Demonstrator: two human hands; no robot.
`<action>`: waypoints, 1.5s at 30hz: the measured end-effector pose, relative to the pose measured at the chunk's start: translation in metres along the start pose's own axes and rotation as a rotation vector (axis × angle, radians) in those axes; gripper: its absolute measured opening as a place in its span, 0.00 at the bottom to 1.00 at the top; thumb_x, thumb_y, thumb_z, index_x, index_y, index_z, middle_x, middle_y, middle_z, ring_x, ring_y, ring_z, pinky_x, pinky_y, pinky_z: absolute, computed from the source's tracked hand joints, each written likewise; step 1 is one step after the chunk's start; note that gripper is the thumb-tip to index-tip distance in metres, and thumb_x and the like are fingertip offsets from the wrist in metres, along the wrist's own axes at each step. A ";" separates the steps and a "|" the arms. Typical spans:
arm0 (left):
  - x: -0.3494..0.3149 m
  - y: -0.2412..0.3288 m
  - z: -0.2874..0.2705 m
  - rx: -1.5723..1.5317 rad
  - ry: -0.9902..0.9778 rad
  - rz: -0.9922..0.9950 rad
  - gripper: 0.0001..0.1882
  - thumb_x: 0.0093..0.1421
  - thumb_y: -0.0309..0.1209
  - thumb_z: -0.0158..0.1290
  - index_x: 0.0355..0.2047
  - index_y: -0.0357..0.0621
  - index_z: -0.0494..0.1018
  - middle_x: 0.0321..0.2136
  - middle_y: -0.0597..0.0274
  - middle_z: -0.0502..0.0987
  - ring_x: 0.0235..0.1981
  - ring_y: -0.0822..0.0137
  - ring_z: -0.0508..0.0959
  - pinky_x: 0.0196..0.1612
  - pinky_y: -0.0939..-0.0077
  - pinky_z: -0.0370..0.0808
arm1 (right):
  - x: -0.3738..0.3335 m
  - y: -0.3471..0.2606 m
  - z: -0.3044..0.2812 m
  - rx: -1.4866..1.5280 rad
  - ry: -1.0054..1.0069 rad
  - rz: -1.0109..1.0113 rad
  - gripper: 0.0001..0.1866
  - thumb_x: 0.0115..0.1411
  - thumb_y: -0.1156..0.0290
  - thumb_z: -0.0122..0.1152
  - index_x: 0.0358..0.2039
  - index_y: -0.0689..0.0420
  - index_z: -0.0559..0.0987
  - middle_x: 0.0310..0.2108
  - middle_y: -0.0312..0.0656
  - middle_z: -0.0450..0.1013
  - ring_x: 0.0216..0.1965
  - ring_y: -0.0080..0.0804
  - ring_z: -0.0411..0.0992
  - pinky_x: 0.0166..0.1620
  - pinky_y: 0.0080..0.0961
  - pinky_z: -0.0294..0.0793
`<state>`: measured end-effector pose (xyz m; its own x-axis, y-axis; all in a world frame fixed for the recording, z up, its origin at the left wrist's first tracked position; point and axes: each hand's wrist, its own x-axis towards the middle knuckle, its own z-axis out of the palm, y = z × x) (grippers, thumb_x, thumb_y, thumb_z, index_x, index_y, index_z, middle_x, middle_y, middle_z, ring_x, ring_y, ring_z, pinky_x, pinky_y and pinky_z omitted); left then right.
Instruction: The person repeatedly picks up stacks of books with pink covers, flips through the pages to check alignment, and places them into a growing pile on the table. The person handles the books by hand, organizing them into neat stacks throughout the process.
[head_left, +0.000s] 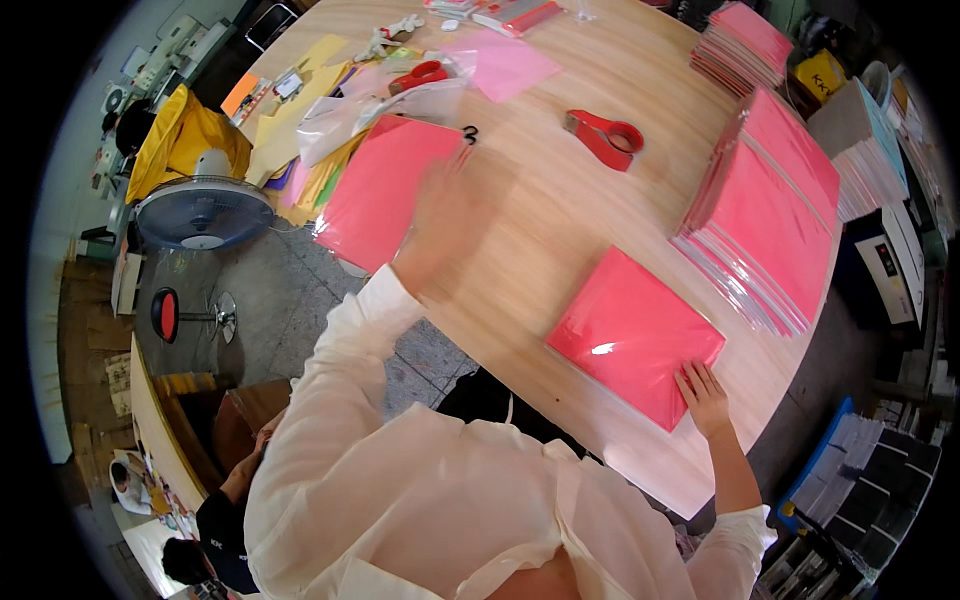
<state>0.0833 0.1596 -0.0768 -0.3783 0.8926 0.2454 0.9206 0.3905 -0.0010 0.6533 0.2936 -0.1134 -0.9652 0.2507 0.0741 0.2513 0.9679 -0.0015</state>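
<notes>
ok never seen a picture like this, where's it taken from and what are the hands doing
There's no machine: these are a person's bare hands. The picture comes from a fisheye camera on their head, looking down, so straight edges bend. The right hand touches a corner of the right pink packet. The left hand is blurred by the left pink packet; I can't tell whether it holds anything. The table also bears a pink stack and a tape dispenser.

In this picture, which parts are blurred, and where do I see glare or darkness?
Head view: the left hand is smeared, probably by motion, while the right hand looks clearer; white glare marks the pink package it touches; the fisheye picture's corners are black.
</notes>
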 end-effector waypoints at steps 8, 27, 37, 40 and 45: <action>-0.057 -0.068 0.017 0.161 -0.155 -0.316 0.33 0.63 0.36 0.50 0.61 0.25 0.57 0.61 0.29 0.60 0.64 0.38 0.60 0.64 0.51 0.61 | 0.040 -0.021 -0.032 -0.142 -0.042 0.340 0.32 0.50 0.79 0.57 0.58 0.56 0.69 0.61 0.53 0.59 0.65 0.51 0.56 0.66 0.54 0.54; -0.085 -0.052 -0.032 -0.094 -0.148 -0.225 0.26 0.59 0.24 0.47 0.58 0.26 0.63 0.57 0.33 0.67 0.61 0.45 0.68 0.62 0.58 0.66 | 0.189 -0.137 -0.016 0.789 0.204 0.560 0.27 0.60 0.72 0.60 0.59 0.60 0.65 0.58 0.52 0.64 0.56 0.50 0.68 0.55 0.41 0.70; -0.104 0.089 -0.119 -0.491 0.020 1.029 0.23 0.59 0.26 0.49 0.55 0.32 0.70 0.54 0.47 0.73 0.57 0.52 0.73 0.61 0.56 0.69 | 0.132 -0.070 -0.109 2.338 0.702 1.180 0.24 0.66 0.60 0.55 0.58 0.59 0.70 0.47 0.46 0.76 0.47 0.36 0.75 0.52 0.34 0.75; -0.100 0.128 -0.081 -0.488 0.077 1.144 0.24 0.57 0.28 0.50 0.54 0.33 0.71 0.54 0.49 0.74 0.57 0.55 0.74 0.62 0.55 0.68 | 0.066 -0.053 -0.102 1.737 0.650 1.162 0.22 0.61 0.73 0.60 0.56 0.62 0.71 0.46 0.45 0.76 0.46 0.33 0.76 0.51 0.28 0.74; -0.105 0.177 -0.007 -0.501 0.044 1.147 0.23 0.57 0.27 0.49 0.53 0.34 0.72 0.55 0.48 0.73 0.58 0.54 0.72 0.63 0.57 0.68 | 0.024 -0.028 -0.016 1.269 0.701 1.091 0.21 0.58 0.81 0.60 0.53 0.65 0.72 0.44 0.43 0.76 0.44 0.28 0.75 0.48 0.24 0.74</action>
<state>0.2870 0.1332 -0.0959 0.6594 0.6489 0.3796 0.6561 -0.7432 0.1309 0.6248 0.2724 -0.0954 -0.1331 0.9837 -0.1212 0.1560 -0.1000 -0.9827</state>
